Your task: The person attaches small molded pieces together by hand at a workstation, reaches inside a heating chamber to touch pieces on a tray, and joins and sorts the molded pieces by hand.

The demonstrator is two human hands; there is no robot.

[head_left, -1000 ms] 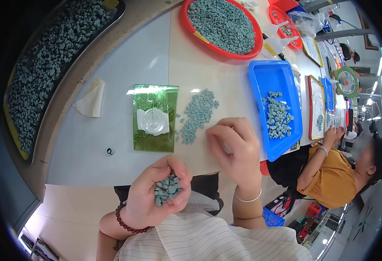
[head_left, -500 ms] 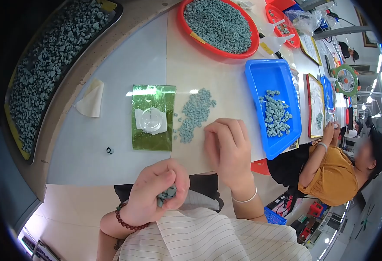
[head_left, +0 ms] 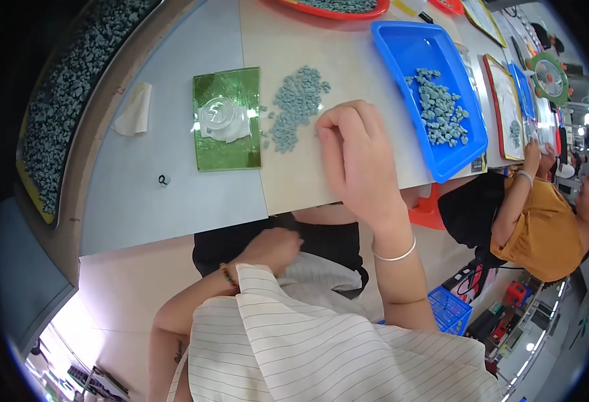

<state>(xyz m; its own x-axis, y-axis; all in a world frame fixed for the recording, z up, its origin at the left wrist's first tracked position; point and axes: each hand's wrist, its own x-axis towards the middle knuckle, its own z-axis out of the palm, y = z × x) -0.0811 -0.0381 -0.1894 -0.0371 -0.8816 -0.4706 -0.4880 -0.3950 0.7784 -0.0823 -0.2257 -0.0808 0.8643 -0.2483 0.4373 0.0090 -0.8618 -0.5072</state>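
My right hand is over the table, just right of a loose patch of small blue-green stones. Its thumb and index finger are pinched together; anything between them is too small to make out. My left hand rests low at my lap, back upward and fingers curled under, so its palm is hidden. Left of the stones lies a shiny green square plate. On it are a piece of white paper and a clear round dish.
A blue tray with more stones stands on the right, a red tray of stones at the back. A stone-filled dark tray is far left. A cloth scrap and small black ring lie nearby. A co-worker sits right.
My left hand, which showed stones in its palm, has turned over and dropped to my lap. The view has tilted down, so the table things sit higher. My right hand stays pinched beside the stones.
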